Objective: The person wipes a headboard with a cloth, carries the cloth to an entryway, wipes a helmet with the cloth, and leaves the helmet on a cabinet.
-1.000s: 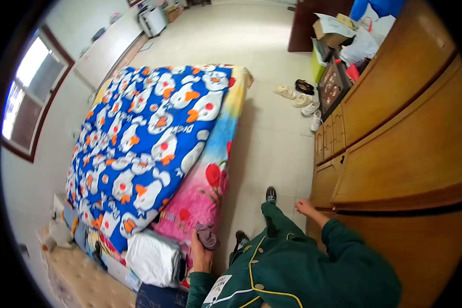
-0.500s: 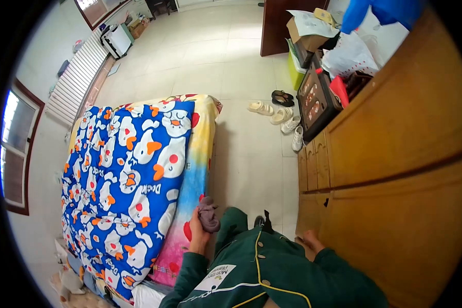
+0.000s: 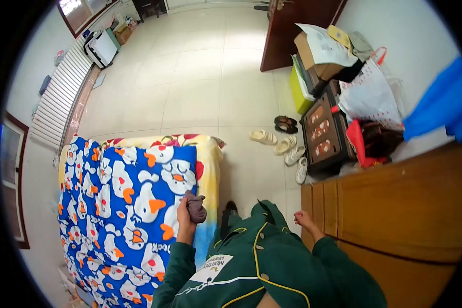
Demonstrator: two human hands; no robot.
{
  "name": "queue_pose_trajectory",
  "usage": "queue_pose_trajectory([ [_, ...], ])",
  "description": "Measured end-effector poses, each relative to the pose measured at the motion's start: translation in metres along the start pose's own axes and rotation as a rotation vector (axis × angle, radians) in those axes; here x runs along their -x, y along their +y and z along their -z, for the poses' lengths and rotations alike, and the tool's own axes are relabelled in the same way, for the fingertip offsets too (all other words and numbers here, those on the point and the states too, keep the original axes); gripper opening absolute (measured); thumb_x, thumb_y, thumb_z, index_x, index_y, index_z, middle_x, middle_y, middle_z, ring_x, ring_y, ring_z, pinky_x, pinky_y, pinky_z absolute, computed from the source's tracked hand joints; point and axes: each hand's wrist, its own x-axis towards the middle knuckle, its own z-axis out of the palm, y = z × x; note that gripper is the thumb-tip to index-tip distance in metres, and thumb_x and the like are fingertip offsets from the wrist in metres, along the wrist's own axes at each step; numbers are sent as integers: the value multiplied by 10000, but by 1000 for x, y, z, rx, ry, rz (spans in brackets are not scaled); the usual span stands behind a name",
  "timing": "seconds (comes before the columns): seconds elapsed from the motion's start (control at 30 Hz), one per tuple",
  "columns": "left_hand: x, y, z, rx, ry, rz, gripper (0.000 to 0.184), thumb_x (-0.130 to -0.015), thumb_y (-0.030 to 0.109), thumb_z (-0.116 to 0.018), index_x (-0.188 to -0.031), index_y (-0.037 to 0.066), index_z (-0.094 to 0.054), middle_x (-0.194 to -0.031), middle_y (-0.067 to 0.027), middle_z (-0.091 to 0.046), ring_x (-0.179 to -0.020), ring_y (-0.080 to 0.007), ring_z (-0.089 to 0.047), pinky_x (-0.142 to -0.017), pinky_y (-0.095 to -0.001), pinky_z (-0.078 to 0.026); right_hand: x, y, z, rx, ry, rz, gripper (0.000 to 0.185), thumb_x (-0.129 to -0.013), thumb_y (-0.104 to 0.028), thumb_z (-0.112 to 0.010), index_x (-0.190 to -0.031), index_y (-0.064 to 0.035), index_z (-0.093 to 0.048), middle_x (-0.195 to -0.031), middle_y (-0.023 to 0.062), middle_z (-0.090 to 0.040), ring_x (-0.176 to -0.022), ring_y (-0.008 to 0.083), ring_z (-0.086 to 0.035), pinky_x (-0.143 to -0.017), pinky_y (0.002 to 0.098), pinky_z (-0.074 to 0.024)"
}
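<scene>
My left hand [image 3: 185,219] is closed around a bundled purple-grey cloth [image 3: 196,207]; its folds hide what kind of piece it is. I hold it over the edge of the bed, beside a blue quilt [image 3: 115,205] printed with white ducks. My right hand [image 3: 304,219] hangs at my other side with its fingers curled in and no object showing in them. Nearest to that hand is the wooden cabinet [image 3: 385,215].
Several shoes [image 3: 285,146] lie on the tiled floor [image 3: 190,92] ahead. Beside them stand a dark brown case [image 3: 318,133], a lime-green bin [image 3: 301,90] and a white bag [image 3: 372,95]. A brown door [image 3: 292,31] stands open; a white suitcase [image 3: 101,50] is by the radiator [image 3: 61,92].
I have moved forward along the bed, so the shoes and case appear closer. The bundled cloth stays in my left hand. My right hand has swung forward, out from my side.
</scene>
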Motion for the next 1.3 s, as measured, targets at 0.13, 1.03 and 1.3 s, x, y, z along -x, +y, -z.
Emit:
queue_pose_trajectory([
  [0.13, -61, 46, -68, -73, -17, -16, 268, -895, 251, -421, -984, 28, -542, -917, -83, -602, -800, -165, -585, -722, -283, -462, -35, -36, -2, -67, -62, -29, 195, -846, -173, -523, -907, -1, -590, -713, 98, -612, -577, 145, -575, -488, 271, -459],
  [1.03, -441, 217, -221, 431, 292, -220, 320, -859, 241, -498, -1027, -30, -531, -956, -115, -580, -822, -188, -588, -721, -310, -482, -152, -903, -127, 240, -2235, 1142, 116, -787, -169, -657, -819, -58, -660, -903, 92, -619, -841, 227, -574, -722, 377, -389],
  [1.3, -503, 381, -193, 345, 440, -321, 314, -884, 254, -473, -1066, 2, -519, -971, -88, -581, -856, -182, -583, -740, -305, -476, -193, -1039, -288, 418, -2430, 966, 274, -759, -226, -694, -925, -15, -640, -983, 113, -581, -880, 269, -521, -780, 388, -374],
])
